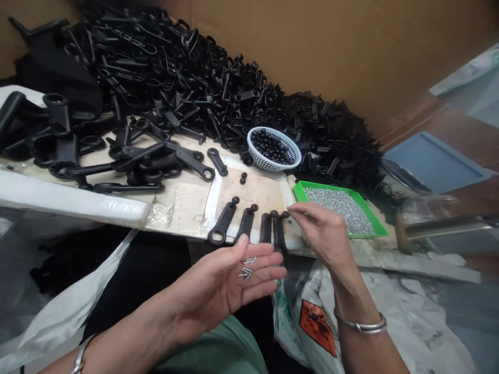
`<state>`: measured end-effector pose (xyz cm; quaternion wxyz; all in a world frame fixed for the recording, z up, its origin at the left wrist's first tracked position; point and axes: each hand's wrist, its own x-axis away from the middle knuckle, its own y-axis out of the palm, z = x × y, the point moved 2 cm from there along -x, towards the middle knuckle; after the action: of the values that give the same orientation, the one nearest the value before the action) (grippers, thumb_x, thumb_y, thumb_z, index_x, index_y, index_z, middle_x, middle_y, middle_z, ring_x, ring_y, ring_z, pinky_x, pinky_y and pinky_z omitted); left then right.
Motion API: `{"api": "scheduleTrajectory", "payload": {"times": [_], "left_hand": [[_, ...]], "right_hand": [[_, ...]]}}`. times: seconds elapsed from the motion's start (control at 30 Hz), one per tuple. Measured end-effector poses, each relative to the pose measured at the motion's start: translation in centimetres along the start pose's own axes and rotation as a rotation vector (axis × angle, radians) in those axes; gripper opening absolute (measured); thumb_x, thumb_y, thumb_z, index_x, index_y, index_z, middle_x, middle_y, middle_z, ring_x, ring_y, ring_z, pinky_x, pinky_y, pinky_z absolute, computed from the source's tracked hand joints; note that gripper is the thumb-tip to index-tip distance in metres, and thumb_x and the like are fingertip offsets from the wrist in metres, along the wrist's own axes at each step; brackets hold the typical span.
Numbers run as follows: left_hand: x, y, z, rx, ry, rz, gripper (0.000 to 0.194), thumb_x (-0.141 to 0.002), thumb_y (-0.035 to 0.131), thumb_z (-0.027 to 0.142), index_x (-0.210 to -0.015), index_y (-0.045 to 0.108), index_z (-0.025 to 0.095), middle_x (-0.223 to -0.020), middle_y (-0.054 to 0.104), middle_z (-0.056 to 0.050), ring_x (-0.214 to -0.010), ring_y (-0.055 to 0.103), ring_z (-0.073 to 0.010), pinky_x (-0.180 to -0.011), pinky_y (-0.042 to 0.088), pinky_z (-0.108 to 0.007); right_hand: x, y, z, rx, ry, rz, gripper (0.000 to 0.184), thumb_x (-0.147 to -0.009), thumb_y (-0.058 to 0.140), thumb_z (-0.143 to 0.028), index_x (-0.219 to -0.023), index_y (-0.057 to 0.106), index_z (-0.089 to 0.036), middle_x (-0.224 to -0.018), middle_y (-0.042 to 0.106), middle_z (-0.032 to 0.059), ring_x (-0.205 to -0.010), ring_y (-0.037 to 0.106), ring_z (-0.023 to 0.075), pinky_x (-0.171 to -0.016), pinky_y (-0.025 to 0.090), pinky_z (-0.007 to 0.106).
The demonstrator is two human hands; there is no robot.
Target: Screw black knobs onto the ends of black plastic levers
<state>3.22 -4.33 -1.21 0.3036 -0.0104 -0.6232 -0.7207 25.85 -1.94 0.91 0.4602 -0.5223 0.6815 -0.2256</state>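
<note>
My left hand (230,278) lies palm up below the table edge with several small silver screws (246,267) resting on its fingers. My right hand (322,228) hovers over the table's front edge, thumb and forefinger pinched together at the knob end of a black plastic lever (277,231); whether a screw is between them I cannot tell. Several black levers (224,221) lie side by side along the edge in front of me, each with a round knob at the far end.
A green tray of silver screws (339,208) sits right of my right hand. A white basket of black balls (273,148) stands behind. A big heap of black plastic parts (163,78) fills the back against cardboard. Printed bags (312,317) hang below.
</note>
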Motion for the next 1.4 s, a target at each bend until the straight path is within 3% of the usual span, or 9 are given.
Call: {"api": "scheduleTrajectory", "payload": {"times": [0.2,0.43,0.67,0.87,1.1,1.23,1.4], "left_hand": [[-0.1,0.1,0.1,0.018,0.009,0.005,0.044,-0.098,0.050,0.034,-0.128,0.055,0.002,-0.132,0.058,-0.022,-0.122,0.058,-0.0303,-0.108,0.043,-0.040],[-0.2,0.3,0.4,0.078,0.040,0.019,0.048,-0.098,0.050,0.036,-0.131,0.052,0.001,-0.134,0.056,-0.022,-0.126,0.055,-0.0315,-0.109,0.040,-0.041],[-0.6,0.2,0.2,0.115,0.070,-0.050,0.052,-0.100,0.044,0.043,-0.133,0.050,0.003,-0.139,0.051,-0.020,-0.132,0.047,-0.0296,-0.113,0.033,-0.041],[-0.2,0.7,0.3,0.061,0.118,-0.233,0.052,-0.103,0.031,0.044,-0.130,0.054,0.006,-0.134,0.055,-0.017,-0.132,0.046,-0.0258,-0.116,0.024,-0.040],[-0.3,0.7,0.5,0.032,0.142,-0.261,0.056,-0.104,0.026,0.044,-0.131,0.054,0.005,-0.128,0.059,-0.017,-0.128,0.049,-0.0245,-0.115,0.026,-0.038],[-0.3,0.3,0.5,0.067,0.117,-0.205,0.054,-0.103,0.031,0.043,-0.134,0.049,0.003,-0.132,0.056,-0.019,-0.128,0.050,-0.0243,-0.114,0.029,-0.038],[-0.1,-0.2,0.3,0.125,0.053,-0.072,0.059,-0.098,0.047,0.046,-0.139,0.042,0.004,-0.145,0.046,-0.018,-0.133,0.046,-0.0276,-0.113,0.033,-0.040]], "right_hand": [[0.4,-0.4,0.1,-0.012,-0.037,-0.055,0.017,-0.089,0.056,-0.024,-0.091,0.072,-0.019,-0.099,0.071,0.0068,-0.094,0.066,0.0186,-0.087,0.052,0.036],[2.1,-2.3,-1.9,-0.027,0.003,0.086,0.012,-0.089,0.060,-0.025,-0.092,0.071,-0.022,-0.101,0.071,0.0054,-0.094,0.066,0.0190,-0.090,0.053,0.039],[3.6,-1.3,-6.9,-0.065,-0.250,-0.182,0.016,-0.087,0.061,-0.012,-0.099,0.066,-0.021,-0.101,0.067,0.0041,-0.094,0.063,0.0149,-0.083,0.053,0.029],[3.7,0.0,-8.6,0.000,-0.307,-0.191,0.018,-0.088,0.059,-0.012,-0.104,0.065,-0.018,-0.101,0.065,0.0056,-0.094,0.059,0.0157,-0.082,0.051,0.030],[4.6,1.4,-9.3,-0.031,-0.223,-0.137,0.014,-0.089,0.057,-0.012,-0.096,0.065,-0.020,-0.095,0.067,0.0050,-0.088,0.060,0.0174,-0.079,0.050,0.034],[4.4,0.7,-9.0,-0.115,-0.151,-0.178,0.012,-0.089,0.057,-0.014,-0.091,0.066,-0.022,-0.092,0.068,0.0029,-0.087,0.062,0.0160,-0.077,0.051,0.031],[2.2,-1.8,-5.5,-0.025,-0.045,0.039,0.004,-0.085,0.065,-0.023,-0.083,0.068,-0.022,-0.088,0.069,0.0025,-0.081,0.063,0.0163,-0.074,0.050,0.031]]}}
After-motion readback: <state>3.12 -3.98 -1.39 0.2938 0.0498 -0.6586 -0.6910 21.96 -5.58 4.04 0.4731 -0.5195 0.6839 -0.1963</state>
